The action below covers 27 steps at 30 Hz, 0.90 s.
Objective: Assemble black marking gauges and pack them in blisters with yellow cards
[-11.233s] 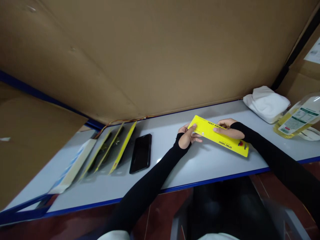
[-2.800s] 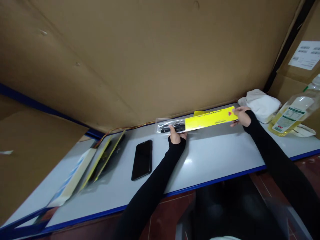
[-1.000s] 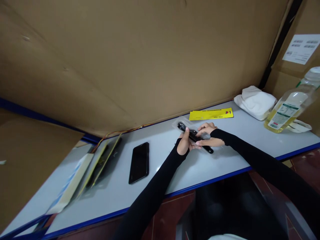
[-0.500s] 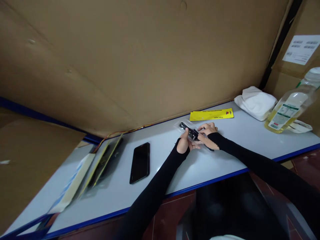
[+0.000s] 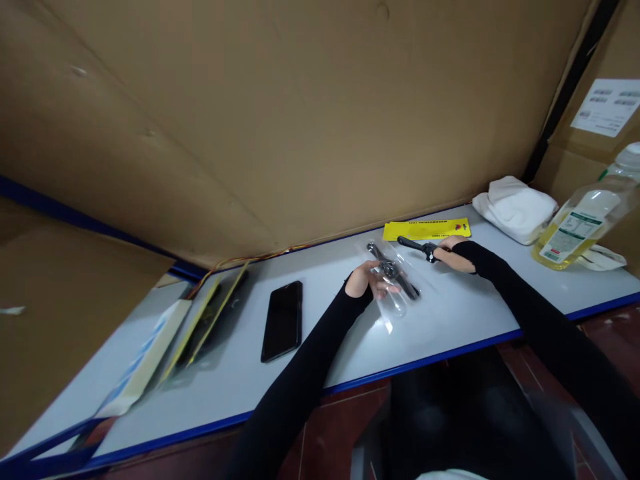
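My left hand [image 5: 364, 280] is closed on a clear plastic blister pack [image 5: 399, 305], thumb on top and fingers beneath. Inside the pack lies a black spokeshave [image 5: 390, 269], its two handles slanting away from a thicker middle. To the right, my right hand [image 5: 455, 252] grips another black spokeshave [image 5: 429, 250], with one handle pointing left. My palm and fingers hide its other end. Just behind it, a yellow printed card [image 5: 425, 229] lies flat against the back of the table.
A black phone [image 5: 283, 321] lies left of my arms. Further left are clear packs with yellow cards [image 5: 213, 320] and a long pale box [image 5: 150, 360]. At right stand a bottle of yellow liquid [image 5: 570, 230] and a white cloth bundle [image 5: 517, 207]. Cardboard [image 5: 300, 133] walls the back.
My hands have moved apart. The right one has shifted right with a spokeshave, away from the blister pack. My left hand stays on the pack, which is now more exposed.
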Motion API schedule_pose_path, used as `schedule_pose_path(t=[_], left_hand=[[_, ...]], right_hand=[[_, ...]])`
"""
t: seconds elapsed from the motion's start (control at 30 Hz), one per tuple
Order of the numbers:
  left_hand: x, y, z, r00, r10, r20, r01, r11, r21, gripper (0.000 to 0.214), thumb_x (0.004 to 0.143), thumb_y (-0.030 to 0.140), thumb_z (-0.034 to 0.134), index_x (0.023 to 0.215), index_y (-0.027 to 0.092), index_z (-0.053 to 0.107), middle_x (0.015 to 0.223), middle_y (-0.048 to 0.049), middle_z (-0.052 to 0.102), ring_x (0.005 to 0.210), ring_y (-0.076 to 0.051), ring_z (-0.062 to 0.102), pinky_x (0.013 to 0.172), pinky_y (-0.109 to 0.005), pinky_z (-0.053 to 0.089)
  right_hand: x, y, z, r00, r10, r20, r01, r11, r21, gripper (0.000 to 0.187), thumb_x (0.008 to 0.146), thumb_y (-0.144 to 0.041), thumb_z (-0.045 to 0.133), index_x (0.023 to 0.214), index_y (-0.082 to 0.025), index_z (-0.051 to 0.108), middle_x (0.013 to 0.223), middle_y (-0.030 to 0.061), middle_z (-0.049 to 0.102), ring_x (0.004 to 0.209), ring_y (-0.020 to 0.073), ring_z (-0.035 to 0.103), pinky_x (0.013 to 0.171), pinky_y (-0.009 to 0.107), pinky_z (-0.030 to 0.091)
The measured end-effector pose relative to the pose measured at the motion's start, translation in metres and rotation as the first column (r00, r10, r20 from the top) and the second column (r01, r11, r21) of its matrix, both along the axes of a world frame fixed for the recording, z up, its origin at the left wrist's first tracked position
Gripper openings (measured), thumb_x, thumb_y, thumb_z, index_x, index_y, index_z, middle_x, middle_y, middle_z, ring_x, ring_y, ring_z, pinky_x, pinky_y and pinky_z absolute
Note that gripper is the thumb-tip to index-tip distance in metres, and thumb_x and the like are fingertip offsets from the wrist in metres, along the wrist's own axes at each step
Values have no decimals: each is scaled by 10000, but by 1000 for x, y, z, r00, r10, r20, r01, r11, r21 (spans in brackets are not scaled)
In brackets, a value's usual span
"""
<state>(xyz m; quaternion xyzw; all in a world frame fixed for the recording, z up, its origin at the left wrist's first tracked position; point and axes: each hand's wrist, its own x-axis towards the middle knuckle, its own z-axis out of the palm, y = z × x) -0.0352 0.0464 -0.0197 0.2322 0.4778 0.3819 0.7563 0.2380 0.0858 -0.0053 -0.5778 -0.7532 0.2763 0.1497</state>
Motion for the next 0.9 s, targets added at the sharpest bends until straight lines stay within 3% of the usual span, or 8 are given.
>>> schedule_pose_path(t=[0.13, 0.37, 0.5, 0.57, 0.63, 0.7, 0.8, 0.9], left_hand=[[-5, 9, -9, 993, -55, -109, 53, 998, -23, 562, 967, 271, 389, 1388, -58, 565, 920, -277, 783, 571, -329, 742, 356, -325, 386], [-7, 10, -12, 985, -167, -46, 170, 982, 81, 514, 901, 232, 430, 1303, -6, 645, 944, -248, 797, 594, -344, 753, 352, -310, 356], [-6, 8, -11, 987, -145, -69, 150, 986, 67, 525, 887, 247, 439, 1305, -3, 636, 917, -242, 795, 601, -350, 754, 364, -311, 349], [-6, 8, -12, 990, -131, -59, 133, 990, 44, 520, 884, 253, 449, 1303, 4, 627, 876, -226, 789, 568, -338, 741, 363, -313, 344], [-8, 8, -14, 993, -113, -35, 115, 992, 45, 495, 878, 254, 475, 1286, 14, 617, 806, -198, 769, 518, -320, 718, 359, -314, 354], [-9, 9, -14, 995, -96, -8, 96, 994, 60, 455, 856, 247, 511, 1250, 41, 609, 720, -148, 724, 469, -299, 687, 349, -308, 366], [-9, 9, -12, 996, -87, 23, 85, 994, 64, 420, 809, 225, 515, 1198, 87, 592, 650, -82, 649, 418, -278, 647, 327, -305, 374], [-6, 4, -10, 995, -86, 58, 81, 993, 84, 397, 786, 234, 501, 1155, 112, 582, 642, -60, 615, 385, -246, 596, 319, -300, 373]], right_hand=[[-6, -5, -10, 998, 61, 28, -61, 998, 1, 386, 906, -441, 565, 610, -200, 623, 603, 40, 593, 587, 168, 493, 578, 322, 333], [-10, 3, -27, 995, 1, 96, -10, 995, 97, 301, 860, -438, 654, 651, -224, 620, 607, -4, 566, 592, 160, 476, 576, 308, 329], [-9, 6, -33, 998, -29, 60, 23, 995, 97, 147, 829, -357, 695, 882, -220, 684, 765, -15, 695, 645, 147, 549, 625, 281, 401], [-8, 6, -33, 998, -36, 55, 31, 996, 82, 236, 827, -322, 698, 1038, -218, 682, 834, -19, 736, 634, 137, 556, 637, 274, 422], [-6, 4, -30, 996, -48, 79, 42, 996, 78, 260, 836, -311, 696, 1077, -215, 682, 843, -9, 748, 654, 151, 570, 650, 284, 431], [-7, -1, -25, 984, -90, 156, 69, 989, 133, 214, 848, -312, 696, 1039, -217, 707, 861, 29, 752, 795, 210, 614, 704, 313, 448], [-17, -12, -19, 956, -220, 196, 143, 928, 345, 238, 873, -368, 705, 1047, -210, 738, 976, 122, 746, 1102, 344, 578, 838, 410, 480], [-39, -21, -19, 990, -128, 62, 86, 885, 458, 353, 873, -449, 730, 1127, -203, 733, 1045, 151, 722, 1175, 377, 529, 965, 488, 471]])
